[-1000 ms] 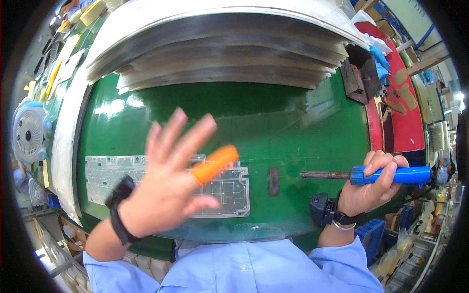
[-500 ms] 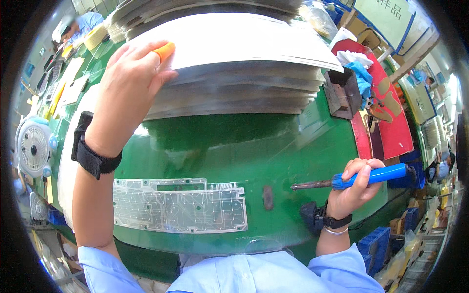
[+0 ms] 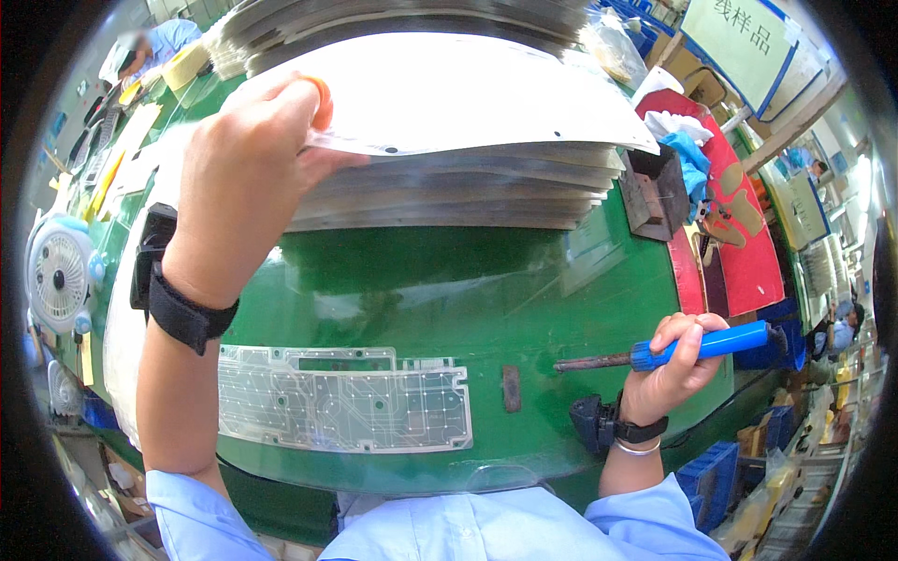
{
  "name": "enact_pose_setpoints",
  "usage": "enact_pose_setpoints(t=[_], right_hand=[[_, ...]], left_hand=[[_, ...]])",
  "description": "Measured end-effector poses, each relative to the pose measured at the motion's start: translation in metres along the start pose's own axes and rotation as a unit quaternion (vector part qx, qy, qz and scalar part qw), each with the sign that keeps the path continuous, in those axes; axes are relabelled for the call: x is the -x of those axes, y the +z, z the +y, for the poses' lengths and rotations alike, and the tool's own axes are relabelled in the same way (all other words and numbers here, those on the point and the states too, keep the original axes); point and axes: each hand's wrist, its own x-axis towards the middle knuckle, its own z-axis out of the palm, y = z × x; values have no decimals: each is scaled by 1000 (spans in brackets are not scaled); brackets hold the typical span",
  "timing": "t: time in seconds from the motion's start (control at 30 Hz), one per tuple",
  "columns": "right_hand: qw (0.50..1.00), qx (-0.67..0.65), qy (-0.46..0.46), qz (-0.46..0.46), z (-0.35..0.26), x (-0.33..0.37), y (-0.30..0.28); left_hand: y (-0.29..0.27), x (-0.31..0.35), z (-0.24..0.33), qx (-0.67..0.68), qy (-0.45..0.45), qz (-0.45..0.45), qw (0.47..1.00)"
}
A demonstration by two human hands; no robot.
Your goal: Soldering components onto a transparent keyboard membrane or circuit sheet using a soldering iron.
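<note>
My left hand (image 3: 257,159) pinches the near left corner of a white sheet (image 3: 468,93), a finger wearing an orange finger cot (image 3: 324,103). The sheet's near edge bows up off a tall stack of thin sheets (image 3: 468,187). Lower right, my right hand (image 3: 675,369) wraps round the blue handle of a soldering iron (image 3: 706,346), its dark tip pointing left above the green tabletop. Before me lies a clear printed-circuit film (image 3: 346,404), flat, with its left end hidden behind my left forearm. A small dark bar (image 3: 511,388) rests right of the film.
At the right, a dark metal box (image 3: 652,192) stands beside a red board (image 3: 748,252) bearing blue and white cloths. Another stack (image 3: 402,23) rises at the back. A fan (image 3: 59,279) is at far left; a co-worker (image 3: 154,47) sits beyond.
The sheet's near edge has lifted and curled away from the stack, held in my left hand. My right hand with the soldering iron has barely moved.
</note>
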Motion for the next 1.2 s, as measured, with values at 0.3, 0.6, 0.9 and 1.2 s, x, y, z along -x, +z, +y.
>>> enact_pose_setpoints(t=[0.3, 0.6, 0.9, 1.2], right_hand=[[994, 82, -46, 56, 3, -12, -10], [986, 138, -74, 63, -9, -16, -4], [984, 34, -87, -154, -27, 20, 31], [982, 38, -67, -171, -27, 26, 34]], left_hand=[[-31, 84, 12, 24, 85, 50, 995], [-7, 230, 27, 76, 102, -135, 983], [-1, 244, 37, 132, 16, -204, 970], [0, 245, 37, 141, -10, -191, 971]])
